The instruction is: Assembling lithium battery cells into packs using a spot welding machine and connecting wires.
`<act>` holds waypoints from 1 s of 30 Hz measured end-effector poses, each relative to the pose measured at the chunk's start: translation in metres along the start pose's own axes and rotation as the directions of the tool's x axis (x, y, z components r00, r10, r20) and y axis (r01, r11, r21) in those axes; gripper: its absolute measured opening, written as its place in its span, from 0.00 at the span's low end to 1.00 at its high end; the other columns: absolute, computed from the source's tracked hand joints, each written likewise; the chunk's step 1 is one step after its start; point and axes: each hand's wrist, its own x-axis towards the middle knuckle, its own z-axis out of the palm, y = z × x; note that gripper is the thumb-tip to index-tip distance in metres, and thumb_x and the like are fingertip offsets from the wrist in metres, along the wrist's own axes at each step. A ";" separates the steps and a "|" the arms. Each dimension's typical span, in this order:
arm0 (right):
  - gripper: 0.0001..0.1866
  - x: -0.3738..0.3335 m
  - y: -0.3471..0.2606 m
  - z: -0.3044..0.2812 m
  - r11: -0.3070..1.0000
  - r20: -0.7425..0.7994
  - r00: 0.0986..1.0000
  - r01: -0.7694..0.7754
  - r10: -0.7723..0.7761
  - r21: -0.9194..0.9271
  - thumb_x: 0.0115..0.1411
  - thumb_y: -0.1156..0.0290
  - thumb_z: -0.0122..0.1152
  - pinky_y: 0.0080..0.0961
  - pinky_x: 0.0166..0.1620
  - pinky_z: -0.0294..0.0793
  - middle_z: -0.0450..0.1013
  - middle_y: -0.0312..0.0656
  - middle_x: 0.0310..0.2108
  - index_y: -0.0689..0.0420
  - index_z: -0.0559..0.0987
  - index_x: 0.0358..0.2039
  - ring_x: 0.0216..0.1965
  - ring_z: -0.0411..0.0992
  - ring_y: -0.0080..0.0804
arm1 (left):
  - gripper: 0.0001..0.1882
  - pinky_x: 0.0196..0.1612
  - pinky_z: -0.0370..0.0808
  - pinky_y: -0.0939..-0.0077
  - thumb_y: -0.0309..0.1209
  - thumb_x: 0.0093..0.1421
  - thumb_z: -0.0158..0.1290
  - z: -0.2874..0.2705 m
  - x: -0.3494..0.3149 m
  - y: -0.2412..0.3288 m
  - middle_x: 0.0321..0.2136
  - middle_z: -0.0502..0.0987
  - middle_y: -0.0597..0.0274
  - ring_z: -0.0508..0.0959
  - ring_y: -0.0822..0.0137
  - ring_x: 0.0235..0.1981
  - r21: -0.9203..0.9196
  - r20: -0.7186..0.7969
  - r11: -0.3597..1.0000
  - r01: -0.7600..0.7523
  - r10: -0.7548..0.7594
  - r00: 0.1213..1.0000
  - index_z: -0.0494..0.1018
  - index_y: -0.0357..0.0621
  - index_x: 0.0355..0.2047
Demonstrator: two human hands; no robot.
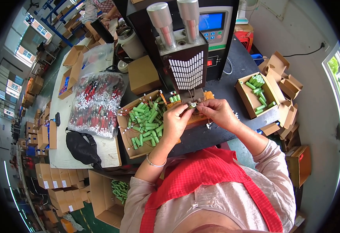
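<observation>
Battery [193,105] at centre frame: we pinch it between the fingertips of our left hand [174,121] and right hand [222,114], just below the machine [188,64] at upper centre.

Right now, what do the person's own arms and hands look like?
Loose, pale beige fabric sleeves stop short of the wrists. A thin, silvery, round bangle circles the left wrist. The left hand and right hand wear no gloves.
</observation>
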 end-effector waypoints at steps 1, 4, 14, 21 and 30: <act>0.10 0.000 0.001 0.000 1.000 -0.005 1.000 0.011 -0.011 -0.003 0.57 0.67 0.57 0.14 0.25 0.68 0.72 0.32 0.21 0.62 0.79 0.32 0.23 0.67 0.14 | 0.08 0.28 0.71 0.78 0.21 0.49 0.56 0.001 0.000 0.001 0.24 0.76 0.55 0.77 0.67 0.24 0.015 -0.016 1.000 -0.020 0.020 1.000 0.74 0.34 0.32; 0.11 0.004 -0.004 0.001 1.000 0.000 1.000 0.008 -0.008 -0.015 0.57 0.66 0.57 0.14 0.24 0.67 0.72 0.32 0.20 0.62 0.78 0.31 0.22 0.66 0.13 | 0.08 0.31 0.72 0.76 0.21 0.48 0.56 -0.003 0.003 0.006 0.26 0.77 0.54 0.77 0.62 0.26 0.119 -0.017 0.992 -0.047 0.049 0.999 0.75 0.34 0.30; 0.11 -0.008 0.013 -0.027 0.901 -0.060 0.925 0.349 -0.375 -0.256 0.56 0.70 0.57 0.23 0.37 0.71 0.73 0.44 0.30 0.63 0.76 0.35 0.33 0.72 0.30 | 0.09 0.31 0.72 0.78 0.21 0.49 0.57 -0.015 -0.005 0.004 0.28 0.77 0.55 0.76 0.69 0.27 0.216 -0.054 0.976 0.025 -0.014 0.998 0.74 0.32 0.32; 0.11 0.012 0.090 -0.182 0.752 -0.494 0.772 -0.030 -0.401 -0.659 0.50 0.72 0.58 0.35 0.36 0.71 0.70 0.50 0.33 0.63 0.75 0.34 0.32 0.71 0.48 | 0.14 0.37 0.72 0.73 0.17 0.48 0.56 -0.003 -0.038 0.042 0.32 0.73 0.57 0.74 0.62 0.34 0.302 -0.088 0.856 -0.419 0.463 0.882 0.74 0.40 0.36; 0.17 0.019 0.128 -0.192 0.486 -0.406 0.837 -0.200 -0.366 -0.851 0.49 0.72 0.60 0.40 0.32 0.69 0.61 0.52 0.39 0.61 0.67 0.38 0.33 0.68 0.53 | 0.24 0.47 0.70 0.65 0.28 0.47 0.56 0.169 -0.006 0.010 0.54 0.60 0.54 0.70 0.54 0.46 -0.010 0.608 0.884 -0.467 0.376 0.699 0.67 0.42 0.46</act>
